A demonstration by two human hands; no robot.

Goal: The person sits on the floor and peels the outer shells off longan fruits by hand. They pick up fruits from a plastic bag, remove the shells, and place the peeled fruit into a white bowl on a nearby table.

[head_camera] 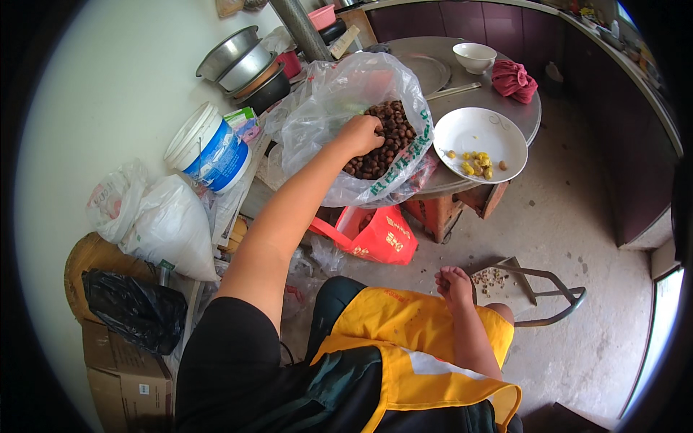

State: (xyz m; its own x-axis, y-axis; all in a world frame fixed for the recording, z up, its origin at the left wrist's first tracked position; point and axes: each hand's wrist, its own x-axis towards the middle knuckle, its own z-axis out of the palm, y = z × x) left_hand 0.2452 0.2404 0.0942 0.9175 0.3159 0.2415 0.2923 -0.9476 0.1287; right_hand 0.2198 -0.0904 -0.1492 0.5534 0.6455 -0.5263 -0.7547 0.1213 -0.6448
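Note:
My left hand (361, 135) reaches into a clear plastic bag (319, 124) on the round metal table, its fingertips among the brown chestnuts (398, 127). Whether it grips one is hidden. Over my lap, above a yellow apron (400, 314), hovers my right hand (455, 285) with fingers curled; I cannot make out anything in it. To the right of the bag, a white plate (487, 127) holds several yellow peeled kernels (478, 164) and a brownish one near its right side. Shell pieces (491, 281) lie in a metal dustpan (521, 292) on the floor beside my right knee.
On the round table (460, 89) are a white bowl (475, 57), a bundled red cloth (514, 81) and chopsticks (453, 91). A red bag (387, 235) sits below the table edge. Stacked metal basins (238, 59), a bucket (208, 149) and white plastic bags (173, 222) line the left wall.

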